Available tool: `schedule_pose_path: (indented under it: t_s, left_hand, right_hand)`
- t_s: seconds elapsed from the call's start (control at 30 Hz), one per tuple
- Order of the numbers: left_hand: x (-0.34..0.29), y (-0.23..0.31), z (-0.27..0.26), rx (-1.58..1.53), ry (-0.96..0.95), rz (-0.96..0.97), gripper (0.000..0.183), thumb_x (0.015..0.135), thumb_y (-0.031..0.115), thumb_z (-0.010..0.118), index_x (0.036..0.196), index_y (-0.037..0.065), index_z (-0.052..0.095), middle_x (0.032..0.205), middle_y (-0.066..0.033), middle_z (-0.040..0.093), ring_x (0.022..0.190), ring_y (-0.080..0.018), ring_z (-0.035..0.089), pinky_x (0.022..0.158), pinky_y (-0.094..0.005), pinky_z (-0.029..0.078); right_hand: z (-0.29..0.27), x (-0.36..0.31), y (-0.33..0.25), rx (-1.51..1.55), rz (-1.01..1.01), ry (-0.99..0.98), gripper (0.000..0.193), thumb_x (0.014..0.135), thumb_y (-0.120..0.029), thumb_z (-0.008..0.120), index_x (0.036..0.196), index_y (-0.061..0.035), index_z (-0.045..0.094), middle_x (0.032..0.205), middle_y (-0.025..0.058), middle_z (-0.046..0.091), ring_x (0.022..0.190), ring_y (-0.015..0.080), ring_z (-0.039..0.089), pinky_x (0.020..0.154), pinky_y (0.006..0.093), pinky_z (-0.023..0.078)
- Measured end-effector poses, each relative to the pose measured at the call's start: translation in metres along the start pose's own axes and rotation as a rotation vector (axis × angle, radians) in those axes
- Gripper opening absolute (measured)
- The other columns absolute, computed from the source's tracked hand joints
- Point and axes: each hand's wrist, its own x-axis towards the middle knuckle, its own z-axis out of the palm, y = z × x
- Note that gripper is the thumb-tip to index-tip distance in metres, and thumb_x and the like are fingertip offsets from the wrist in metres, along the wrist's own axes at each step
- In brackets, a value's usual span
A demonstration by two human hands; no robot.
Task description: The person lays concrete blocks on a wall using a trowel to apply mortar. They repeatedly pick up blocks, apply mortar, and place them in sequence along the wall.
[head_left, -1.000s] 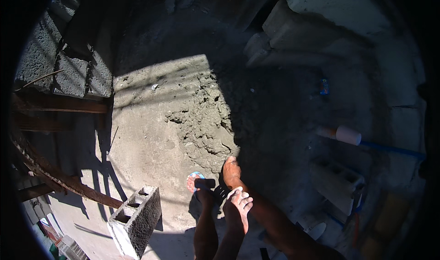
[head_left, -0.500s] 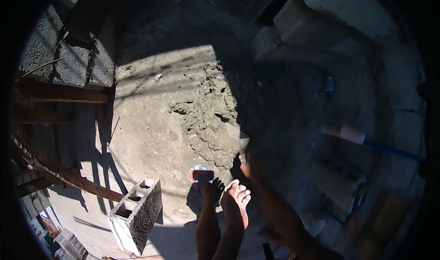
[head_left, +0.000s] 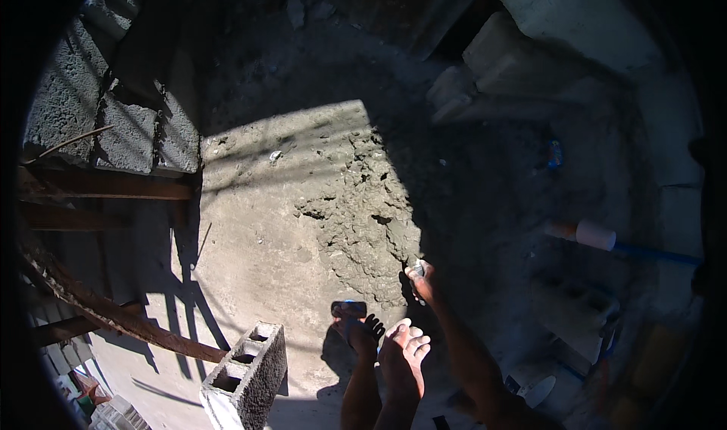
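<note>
My right hand (head_left: 425, 284) is closed at the near right edge of the rough wet mortar patch (head_left: 363, 225). It grips a trowel (head_left: 416, 268), of which only a pale bit shows; the blade is turned away or hidden. Left of my bare, dusty foot (head_left: 404, 354), my left hand (head_left: 353, 330) seems closed on a dark, rectangular thing (head_left: 349, 309) with a blue edge, too dim to name. Its fingers are mostly in shade. Sunlight falls on the mortar and the concrete floor (head_left: 250, 225) around it.
A hollow concrete block (head_left: 254, 373) stands at the lower left. Wooden poles (head_left: 121, 184) and stacked blocks (head_left: 125, 134) line the left side. In the shade at right are a white cylinder on a blue handle (head_left: 596, 235), a blue packet (head_left: 555, 154) and another block (head_left: 568, 316).
The view has shifted, so the scene sits lower and further right. My right hand has turned the trowel, and its grey triangular blade no longer shows. The pale blue patch at my left hand has mostly vanished.
</note>
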Motion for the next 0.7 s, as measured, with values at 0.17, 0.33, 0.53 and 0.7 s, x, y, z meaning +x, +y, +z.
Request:
schedule_pose_path:
  t_s: [0.17, 0.33, 0.53, 0.7]
  left_hand:
    - [0.036, 0.008, -0.023, -0.132, 0.332, 0.002, 0.026, 0.094, 0.029, 0.058, 0.114, 0.013, 0.056, 0.093, -0.0019, 0.06, 0.081, -0.0174, 0.057, 0.076, -0.0338, 0.045]
    - [-0.001, 0.068, 0.036, 0.184, 0.614, 0.39, 0.024, 0.095, 0.028, 0.06, 0.11, 0.009, 0.058, 0.093, -0.0048, 0.064, 0.078, -0.0157, 0.059, 0.065, -0.0304, 0.044]
    - [-0.149, 0.152, 0.189, 0.827, 0.184, 0.365, 0.024, 0.096, 0.03, 0.059, 0.105, 0.007, 0.058, 0.092, -0.0059, 0.065, 0.079, -0.0157, 0.059, 0.07, -0.0306, 0.045]
    - [-0.276, 0.199, 0.332, 1.306, -0.3, 0.427, 0.025, 0.096, 0.031, 0.059, 0.1, 0.006, 0.058, 0.091, -0.0068, 0.066, 0.08, -0.0157, 0.06, 0.073, -0.0308, 0.046]
  right_hand:
    - [-0.039, -0.102, -0.052, -0.267, -0.455, 0.058, 0.025, 0.086, -0.016, 0.071, 0.103, -0.0029, 0.058, 0.081, 0.0039, 0.058, 0.07, 0.0126, 0.052, 0.061, 0.0316, 0.045]
    - [-0.096, -0.27, -0.181, -0.166, 0.089, -0.044, 0.016, 0.09, -0.027, 0.063, 0.088, -0.0128, 0.057, 0.056, -0.0014, 0.051, 0.045, 0.012, 0.047, 0.043, 0.0314, 0.04]
    - [-0.199, -0.454, -0.324, 0.011, 0.073, -0.047, 0.018, 0.09, -0.02, 0.06, 0.098, -0.0042, 0.056, 0.064, 0.0033, 0.057, 0.047, 0.0119, 0.052, 0.039, 0.029, 0.04]
    - [-0.267, -0.529, -0.407, 0.181, -0.086, 0.069, 0.014, 0.088, -0.013, 0.058, 0.096, -0.0019, 0.056, 0.067, 0.0044, 0.058, 0.049, 0.0118, 0.054, 0.042, 0.0292, 0.043]
